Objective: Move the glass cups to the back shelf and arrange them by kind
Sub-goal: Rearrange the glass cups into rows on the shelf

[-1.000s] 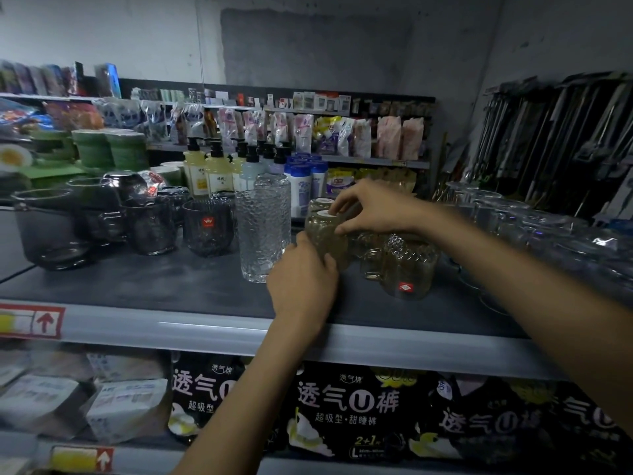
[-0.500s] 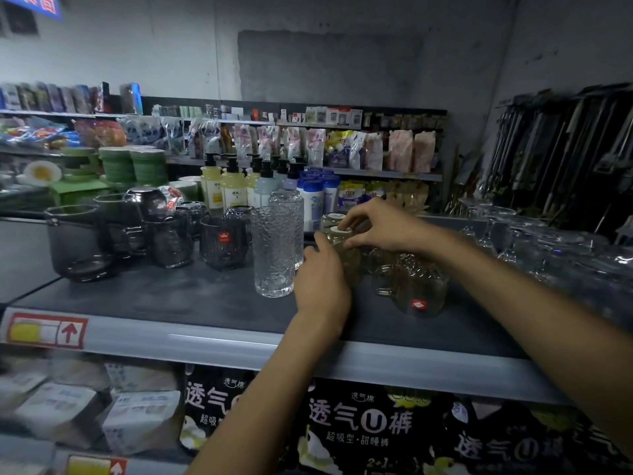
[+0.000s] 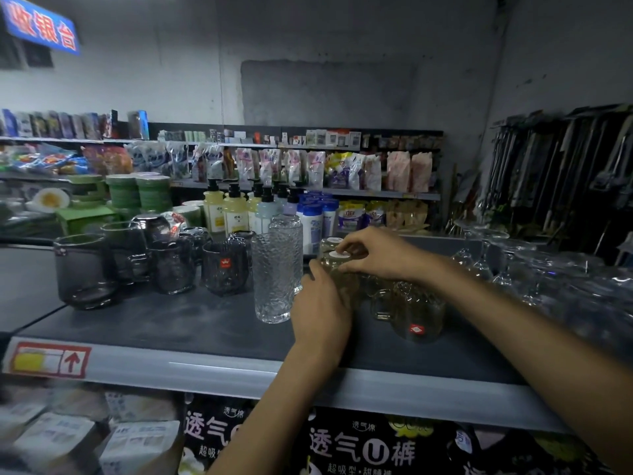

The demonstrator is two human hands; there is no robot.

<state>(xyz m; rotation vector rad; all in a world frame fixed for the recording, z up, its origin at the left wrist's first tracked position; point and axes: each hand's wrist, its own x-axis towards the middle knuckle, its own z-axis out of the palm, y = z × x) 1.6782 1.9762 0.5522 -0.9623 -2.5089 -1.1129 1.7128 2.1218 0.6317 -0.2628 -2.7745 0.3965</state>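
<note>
Centrally, on a grey shelf [image 3: 171,323] in a shop, both hands close on one amber cup [image 3: 344,274] that stands upside down, a white sticker on its upturned base. The left hand [image 3: 320,305] curls its fingers round the cup's near side, at seven o'clock of it, likely to steady it. The right hand [image 3: 375,252] reaches in from three o'clock and pinches the base rim with bent fingertips, probably to lift or nudge it. Kinds look mostly grouped: dark cups [image 3: 224,265] at nine o'clock of the hands, two tall glasses [image 3: 274,279] just beside the left hand, amber mugs [image 3: 419,310] with handles at four o'clock, stemmed glasses [image 3: 479,258] at three o'clock. The cup sits near the amber mugs, seemingly so that like joins like. Bottles [image 3: 234,214] stand beyond at eleven o'clock.
</note>
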